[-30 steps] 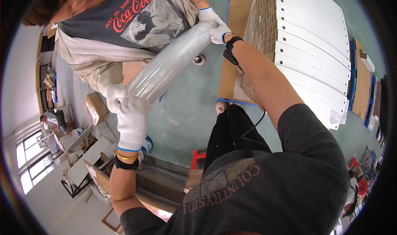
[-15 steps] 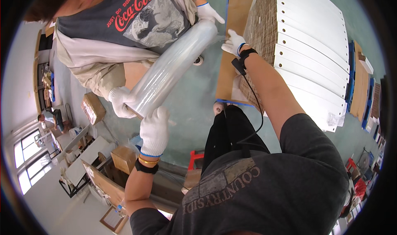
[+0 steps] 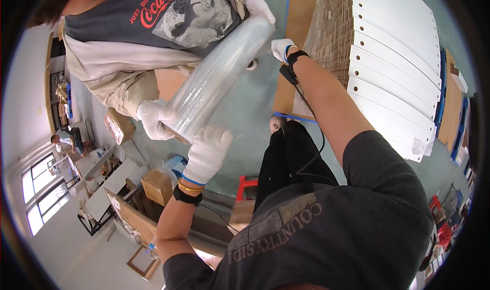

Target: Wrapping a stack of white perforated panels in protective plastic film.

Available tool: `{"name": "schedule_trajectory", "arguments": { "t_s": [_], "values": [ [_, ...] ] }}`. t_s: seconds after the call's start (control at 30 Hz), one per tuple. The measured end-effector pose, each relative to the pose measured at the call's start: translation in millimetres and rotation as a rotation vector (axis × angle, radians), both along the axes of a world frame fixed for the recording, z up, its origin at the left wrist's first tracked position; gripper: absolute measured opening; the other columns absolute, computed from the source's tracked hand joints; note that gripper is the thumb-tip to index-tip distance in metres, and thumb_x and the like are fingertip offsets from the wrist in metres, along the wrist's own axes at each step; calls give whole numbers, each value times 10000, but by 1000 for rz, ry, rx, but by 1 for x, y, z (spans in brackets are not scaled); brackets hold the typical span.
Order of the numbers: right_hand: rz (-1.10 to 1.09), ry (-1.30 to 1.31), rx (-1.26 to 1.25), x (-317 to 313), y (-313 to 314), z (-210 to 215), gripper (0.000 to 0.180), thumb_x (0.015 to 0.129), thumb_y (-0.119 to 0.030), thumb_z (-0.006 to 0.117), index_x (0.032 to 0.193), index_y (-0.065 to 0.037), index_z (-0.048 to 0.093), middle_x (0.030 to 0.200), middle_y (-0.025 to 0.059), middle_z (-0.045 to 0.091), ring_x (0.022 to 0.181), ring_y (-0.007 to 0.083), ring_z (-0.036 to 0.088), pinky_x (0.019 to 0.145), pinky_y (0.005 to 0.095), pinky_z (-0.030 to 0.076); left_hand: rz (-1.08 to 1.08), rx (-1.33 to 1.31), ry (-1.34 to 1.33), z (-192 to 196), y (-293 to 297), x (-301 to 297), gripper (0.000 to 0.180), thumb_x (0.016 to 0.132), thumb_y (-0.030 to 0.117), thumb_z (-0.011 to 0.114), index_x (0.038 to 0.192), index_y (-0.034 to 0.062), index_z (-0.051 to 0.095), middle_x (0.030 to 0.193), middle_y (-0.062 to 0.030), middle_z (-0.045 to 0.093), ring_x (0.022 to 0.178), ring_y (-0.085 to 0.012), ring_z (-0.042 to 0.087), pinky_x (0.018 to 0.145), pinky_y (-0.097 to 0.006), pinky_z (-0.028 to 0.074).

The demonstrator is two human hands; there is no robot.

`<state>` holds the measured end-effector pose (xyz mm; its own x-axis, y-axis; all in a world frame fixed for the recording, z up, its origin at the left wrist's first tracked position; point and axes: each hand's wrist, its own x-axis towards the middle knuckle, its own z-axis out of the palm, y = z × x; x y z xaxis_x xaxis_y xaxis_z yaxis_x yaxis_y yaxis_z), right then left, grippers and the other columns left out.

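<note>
— Two people share the roll of stretch film (image 3: pixel 217 76) right now. How far along does it look?

— Early, I'd judge. The left hand (image 3: pixel 208 155) is cupped on the roll's lower end, beside a co-worker's gloved hand (image 3: pixel 155 119) gripping that same end.

— And the right hand (image 3: pixel 282 49)?

— Up at the stack of white panels (image 3: pixel 393 60), fingers curled near its film-covered side; whether it grips anything I cannot tell. The panels' upper faces look bare, so wrapping seems mostly left.
</note>
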<state>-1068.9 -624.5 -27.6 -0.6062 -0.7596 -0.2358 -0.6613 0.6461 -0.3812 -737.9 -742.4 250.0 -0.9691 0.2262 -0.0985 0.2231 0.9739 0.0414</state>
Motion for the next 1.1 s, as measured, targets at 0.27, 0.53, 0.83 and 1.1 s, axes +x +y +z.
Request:
{"name": "schedule_trajectory", "arguments": {
  "t_s": [0.27,0.53,0.83,1.1],
  "values": [
    [84,-36,354,16,37,-22,279,763,-249,537,887,-65,706,918,172,678,871,355,643,769,422,506,62,490,-195,-23,-11,-14,109,774,77,569,868,59,516,748,-123,563,721,-341,564,685,-404,453],
    [216,-182,519,84,29,-137,282,791,-325,561,912,-130,725,1032,139,665,918,318,648,791,408,509,-27,91,-182,16,22,-44,114,751,165,608,802,84,547,610,-120,564,575,-323,578,562,-433,457],
    [-155,-576,300,259,17,-99,282,840,-196,484,960,-77,710,1079,206,622,1012,348,614,797,449,507,-91,90,-245,23,58,-14,212,802,283,619,701,137,503,468,-57,479,460,-267,521,477,-379,416],
    [-169,-476,385,287,86,-144,298,846,-228,468,940,-88,714,1065,188,642,1032,378,600,840,464,479,-371,225,-316,-2,103,-19,309,851,379,592,688,136,493,427,-59,454,411,-269,516,438,-383,400]
  ]
}}
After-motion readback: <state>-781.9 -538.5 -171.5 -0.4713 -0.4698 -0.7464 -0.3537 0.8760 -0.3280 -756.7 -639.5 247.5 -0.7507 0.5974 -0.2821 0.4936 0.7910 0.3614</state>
